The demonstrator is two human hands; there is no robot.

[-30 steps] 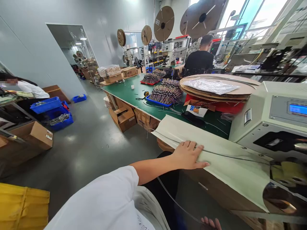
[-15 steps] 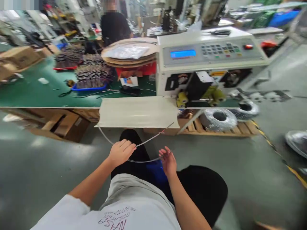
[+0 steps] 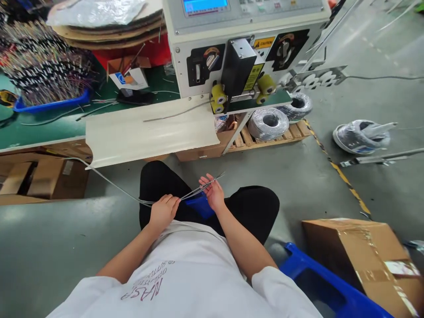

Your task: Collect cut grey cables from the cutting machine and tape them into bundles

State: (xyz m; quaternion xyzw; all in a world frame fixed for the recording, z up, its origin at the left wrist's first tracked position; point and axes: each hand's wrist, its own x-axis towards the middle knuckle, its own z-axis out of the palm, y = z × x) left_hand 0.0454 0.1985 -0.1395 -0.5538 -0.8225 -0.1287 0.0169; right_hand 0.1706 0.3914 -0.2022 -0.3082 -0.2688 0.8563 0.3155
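Note:
My left hand (image 3: 164, 210) is closed around a few thin grey cables (image 3: 114, 180) above my lap. Their long part trails off to the left past the edge of the pale chute. On the other side of that hand, the short ends (image 3: 190, 194) point up and right to my right hand (image 3: 213, 193). There the palm is turned up, and the ends run between thumb and bent fingers, with the tips sticking out beyond. Another grey cable (image 3: 175, 115) comes out of the machine's yellow rollers (image 3: 217, 98) and lies over the pale chute (image 3: 149, 139).
The white machine (image 3: 185, 39) with a blue screen stands on the green bench (image 3: 39, 132). A blue tray (image 3: 56, 102) of bundled wires sits to its left. Cable coils (image 3: 269, 123) rest on a pallet below. A blue stool (image 3: 318, 278) and cardboard box (image 3: 371, 260) are at right.
The view has tilted down and turned right. The cable ends, spread apart before, now lie together between my hands. A fresh cable now shows on the chute.

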